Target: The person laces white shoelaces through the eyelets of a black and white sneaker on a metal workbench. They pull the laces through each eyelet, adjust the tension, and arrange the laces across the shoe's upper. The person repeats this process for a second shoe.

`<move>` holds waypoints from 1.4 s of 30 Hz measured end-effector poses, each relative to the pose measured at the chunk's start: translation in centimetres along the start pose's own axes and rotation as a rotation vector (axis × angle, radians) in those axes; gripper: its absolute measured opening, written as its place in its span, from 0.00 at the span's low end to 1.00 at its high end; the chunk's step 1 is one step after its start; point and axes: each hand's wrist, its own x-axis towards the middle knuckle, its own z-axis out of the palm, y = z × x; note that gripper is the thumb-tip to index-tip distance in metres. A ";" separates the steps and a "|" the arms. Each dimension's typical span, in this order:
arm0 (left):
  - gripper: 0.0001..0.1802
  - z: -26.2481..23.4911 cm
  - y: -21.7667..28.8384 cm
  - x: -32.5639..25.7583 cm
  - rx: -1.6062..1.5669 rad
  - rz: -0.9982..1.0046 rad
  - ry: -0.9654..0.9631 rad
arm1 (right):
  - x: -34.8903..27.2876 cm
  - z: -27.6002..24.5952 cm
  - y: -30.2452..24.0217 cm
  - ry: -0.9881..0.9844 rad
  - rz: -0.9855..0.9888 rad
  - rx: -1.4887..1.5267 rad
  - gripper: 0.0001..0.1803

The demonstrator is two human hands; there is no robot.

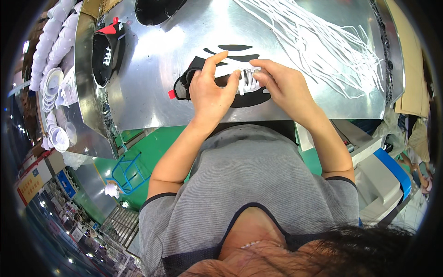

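Observation:
A black shoe upper (pixel 247 100) with a red heel tab (pixel 172 94) lies on its side on the metal table, toe to the right. White lace (pixel 249 83) crosses its eyelet area. My left hand (pixel 210 94) rests over the middle of the upper, thumb and forefinger apart; its other fingers are hidden. A white strip shows between that thumb and forefinger. At the lacing, my right hand (pixel 287 88) pinches the lace between thumb and forefinger. Black cut-outs (pixel 234 47) show just beyond the upper.
The metal table (pixel 152 104) carries a heap of loose white laces (pixel 318 48) at the right. Another black shoe (pixel 105 55) with a red tab stands at the left edge, and a black piece (pixel 157 10) lies at the back. Stacked white rolls (pixel 53 41) stand beyond the left edge.

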 end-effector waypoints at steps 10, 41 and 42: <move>0.24 -0.2 0.1 -0.3 0.012 -0.004 -0.004 | 0.8 0.6 0.2 -0.030 0.019 -0.063 0.16; 0.27 -3.0 0.0 1.0 -0.669 -0.318 -0.470 | 1.3 3.9 3.4 0.348 0.100 0.121 0.06; 0.27 -3.0 0.0 1.2 -0.720 -0.363 -0.434 | 1.5 3.6 3.4 0.382 0.114 0.254 0.06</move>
